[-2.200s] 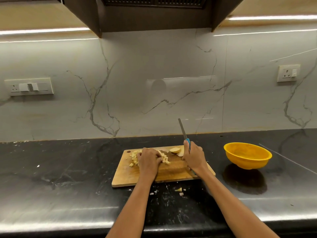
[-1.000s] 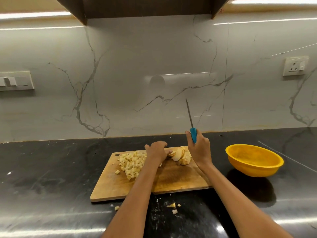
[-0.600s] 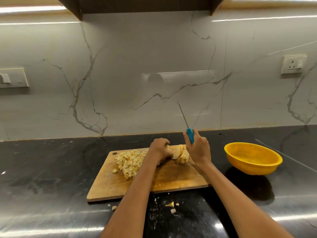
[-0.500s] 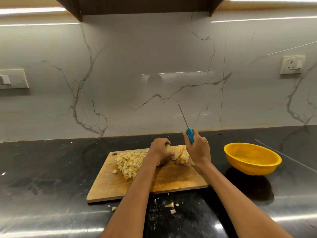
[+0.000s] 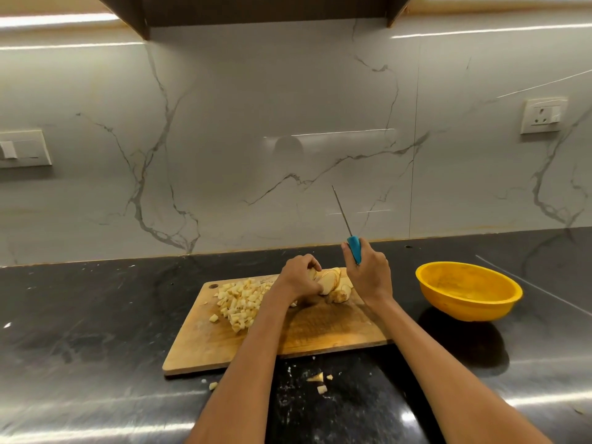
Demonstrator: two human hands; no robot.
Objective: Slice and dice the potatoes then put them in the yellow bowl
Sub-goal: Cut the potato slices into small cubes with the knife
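Left hand [image 5: 299,277] curled over pale potato slices [image 5: 334,285] on worn wooden board [image 5: 307,331]. Right hand [image 5: 368,277] fisted round blue-handled knife [image 5: 350,238], thin blade up. Heap of small diced cubes [image 5: 242,302] left of left hand. Round glossy yellow bowl [image 5: 469,294] right of right hand, on black counter [image 5: 80,331].

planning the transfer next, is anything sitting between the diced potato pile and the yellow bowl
Yes. On the cutting board, the potato slices and both hands lie between the diced potato and the yellow bowl: the left hand grips the slices, the right hand holds the knife upright. The counter by the bowl looks bare.
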